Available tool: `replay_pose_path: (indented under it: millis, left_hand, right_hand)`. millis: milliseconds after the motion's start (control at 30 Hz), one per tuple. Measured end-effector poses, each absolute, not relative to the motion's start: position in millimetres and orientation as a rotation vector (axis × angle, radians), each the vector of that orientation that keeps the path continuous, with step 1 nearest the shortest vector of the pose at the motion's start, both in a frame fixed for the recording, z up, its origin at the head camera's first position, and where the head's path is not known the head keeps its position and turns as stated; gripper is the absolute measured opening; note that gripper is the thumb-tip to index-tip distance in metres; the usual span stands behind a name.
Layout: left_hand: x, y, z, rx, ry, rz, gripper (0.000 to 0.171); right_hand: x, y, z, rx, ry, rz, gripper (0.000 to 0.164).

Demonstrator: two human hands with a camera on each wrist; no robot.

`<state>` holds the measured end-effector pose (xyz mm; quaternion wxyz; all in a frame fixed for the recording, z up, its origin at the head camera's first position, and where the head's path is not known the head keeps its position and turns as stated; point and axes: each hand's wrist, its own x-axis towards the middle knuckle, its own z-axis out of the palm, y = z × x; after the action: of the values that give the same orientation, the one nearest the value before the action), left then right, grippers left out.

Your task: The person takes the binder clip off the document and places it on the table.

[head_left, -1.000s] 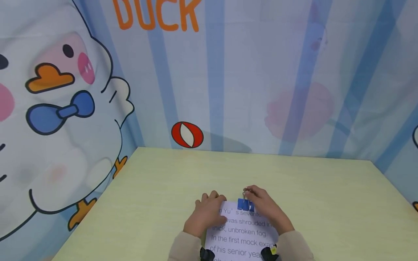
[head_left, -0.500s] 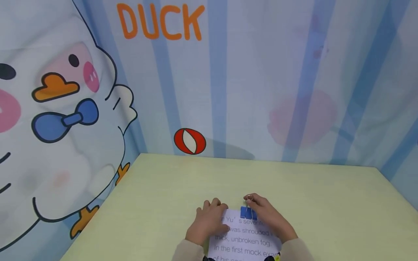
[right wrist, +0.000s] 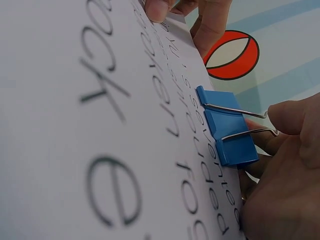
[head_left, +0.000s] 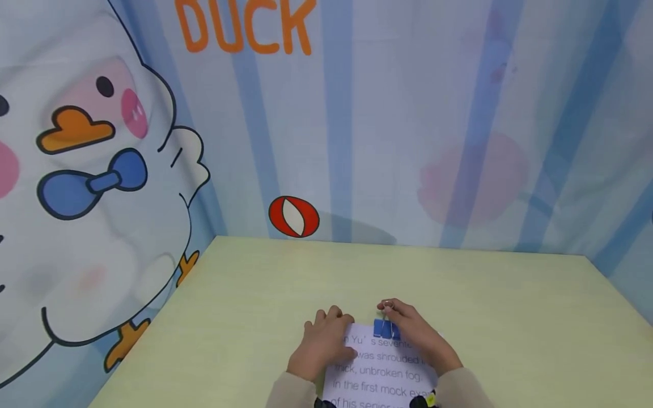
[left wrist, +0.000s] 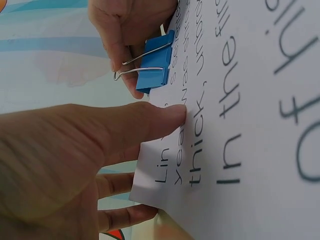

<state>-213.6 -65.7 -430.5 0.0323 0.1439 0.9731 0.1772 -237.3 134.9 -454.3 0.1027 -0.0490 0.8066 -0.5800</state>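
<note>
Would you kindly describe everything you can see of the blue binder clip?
The blue binder clip has a metal-looking body with a silvery wire handle lying across its visible face. It sits over the top edge of the printed paper, handle pointing away from the text. The right hand pinches the handle's end.
</note>
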Motion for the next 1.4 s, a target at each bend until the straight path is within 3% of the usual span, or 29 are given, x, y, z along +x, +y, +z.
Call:
replay_pose_path:
  millis: [833,1400]
  left_hand:
    - [-215,-65,-422,0.482,2.994,0.605,0.055]
    - [-209,-56,-428,0.423,3.031,0.626,0.048]
  right_hand:
    - [-239,133,-445,-0.121,2.448,-1.665,0.039]
    - [-230,133,-429,-0.253,2.633,-1.568,0.027]
